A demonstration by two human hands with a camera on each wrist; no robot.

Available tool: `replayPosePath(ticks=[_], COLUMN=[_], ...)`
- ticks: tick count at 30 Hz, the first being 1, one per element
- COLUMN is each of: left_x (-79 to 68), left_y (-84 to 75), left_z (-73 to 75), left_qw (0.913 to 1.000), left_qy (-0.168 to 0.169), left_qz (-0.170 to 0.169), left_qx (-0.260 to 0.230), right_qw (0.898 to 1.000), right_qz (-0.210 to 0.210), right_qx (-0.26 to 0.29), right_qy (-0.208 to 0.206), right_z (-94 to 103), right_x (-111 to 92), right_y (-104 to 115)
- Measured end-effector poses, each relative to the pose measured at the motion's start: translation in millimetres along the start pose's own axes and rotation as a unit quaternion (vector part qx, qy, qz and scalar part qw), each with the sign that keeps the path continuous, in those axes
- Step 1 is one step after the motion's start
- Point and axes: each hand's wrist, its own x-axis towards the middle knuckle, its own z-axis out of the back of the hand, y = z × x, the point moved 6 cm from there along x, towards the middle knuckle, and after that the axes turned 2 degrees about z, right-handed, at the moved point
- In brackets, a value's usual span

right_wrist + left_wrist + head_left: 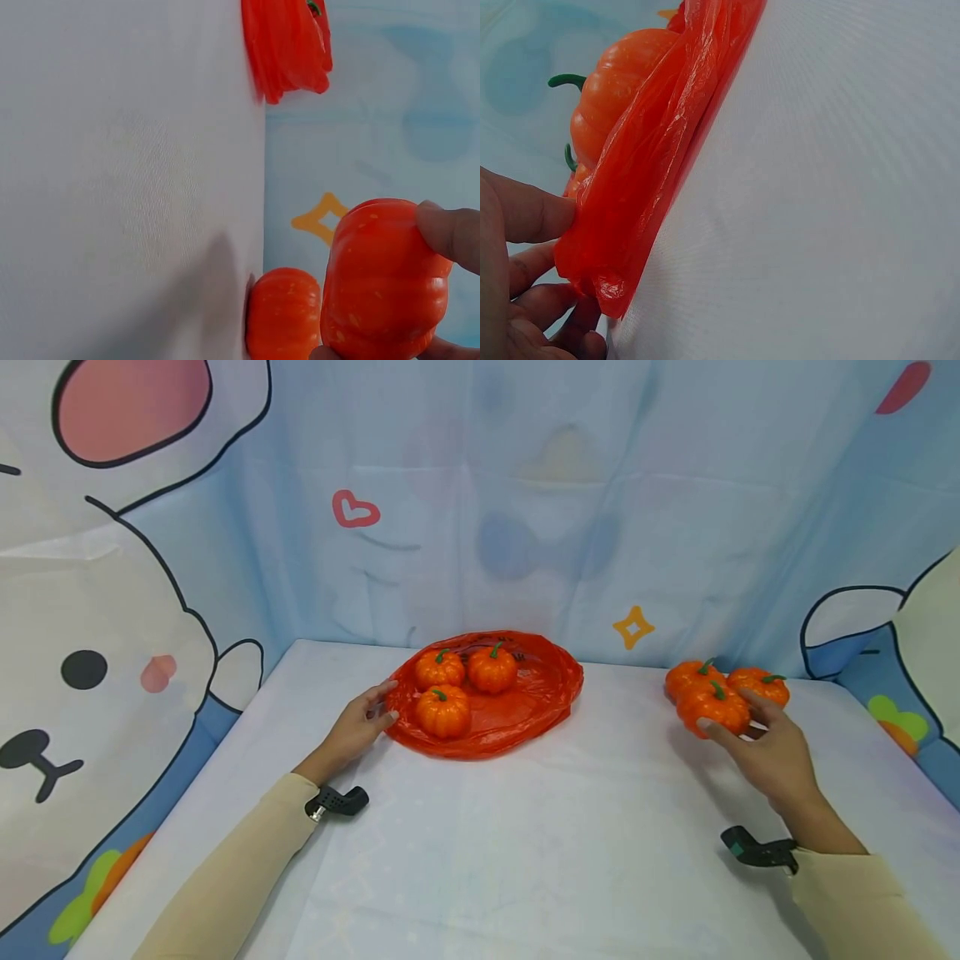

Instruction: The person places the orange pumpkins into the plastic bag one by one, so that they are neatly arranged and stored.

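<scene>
A red plastic bag [517, 727] lies spread on the table, its rim rolled into a shallow bowl. Three small orange toy pumpkins, one at the front [443, 712], sit in its left half. At the bag's left end my left hand [358, 727] holds the rim; thumb and fingers lie about the red film [641, 195] in the left wrist view. Over on the right, my right hand [780, 752] grips a toy pumpkin [712, 708] between thumb and fingers. This pumpkin [386, 281] is raised off the table, with its shadow below.
Two more pumpkins stand behind the held one, one left [686, 677] and one right [761, 683]. The white-covered table [525, 843] ends at a blue cartoon curtain [450, 568]. Each wrist wears a black camera mount, such as the left one [337, 801].
</scene>
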Motion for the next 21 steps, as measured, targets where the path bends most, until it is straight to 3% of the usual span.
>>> replayPosePath(ticks=[21], left_x=[1.0], left_y=[1.2], left_z=[-0.1], left_qw=[1.0], left_qy=[-0.001], left_qz=[-0.001], left_qx=[0.002], right_qw=[0.999], right_qz=[0.052], right_qx=[0.004], right_qy=[0.01], right_z=[-10.0], right_x=[-11.1], right_y=[24.9])
